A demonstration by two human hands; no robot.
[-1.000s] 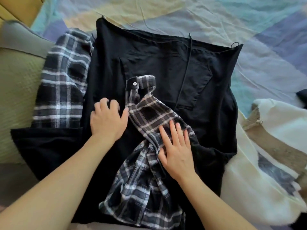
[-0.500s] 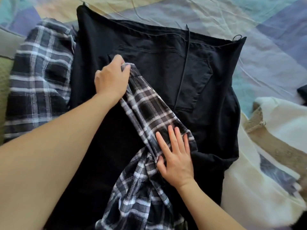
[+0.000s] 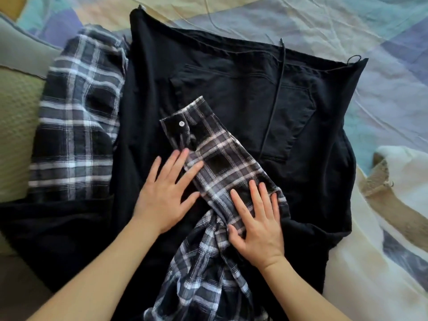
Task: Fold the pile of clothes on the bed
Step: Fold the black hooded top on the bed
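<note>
A black hoodie [image 3: 243,89] with a front pocket and a drawstring lies spread flat on the bed. A black-and-white plaid shirt is partly under it at the left [image 3: 76,135]. One plaid sleeve [image 3: 222,163] lies diagonally across the hoodie, its buttoned cuff pointing up-left. My left hand [image 3: 166,193] lies flat with straight fingers, its fingertips on the sleeve's left edge below the cuff. Further down the sleeve, my right hand [image 3: 257,218] presses flat with the fingers spread.
The bed has a pastel patchwork sheet [image 3: 347,26]. A green cushion [image 3: 16,126] lies at the left edge. A white and tan garment [image 3: 382,228] lies bunched at the right.
My left hand let go of the cuff it had pulled up-left and came back down, flat beside the sleeve. The cuff now lies flat on the hoodie. My right hand stayed put.
</note>
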